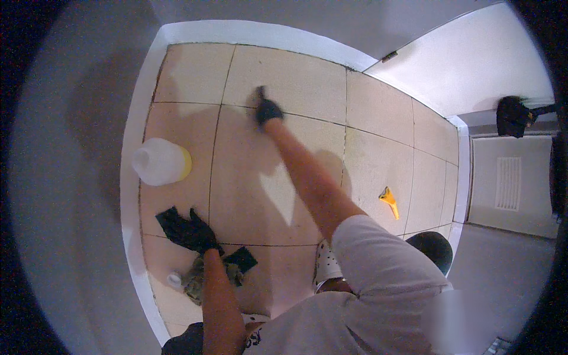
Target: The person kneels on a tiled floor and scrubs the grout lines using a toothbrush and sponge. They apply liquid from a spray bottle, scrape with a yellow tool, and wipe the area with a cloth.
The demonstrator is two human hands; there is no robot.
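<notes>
My right hand (268,112), in a dark glove, reaches far out over the beige tiled floor (293,80). A small dark shape at its fingers is blurred; whether it is a held thing is unclear. My left hand (191,230), gloved too, is low over the tiles with its thumb raised. A dark, square-edged piece, perhaps a scouring pad, shows at its fingertips. Beside the left wrist lie a dark green pad (242,259) and a crumpled brownish cloth (194,282), partly behind the forearm. A translucent plastic jug (162,162) with a yellow part stands beyond the left hand.
An orange-yellow scraper-like tool (390,203) lies on the right tiles. A small white cap-like thing (174,279) is beside the cloth. White skirting (266,31) borders the floor; a white door (470,57) is at the upper right. A dark rounded object (430,252) sits near my right sleeve.
</notes>
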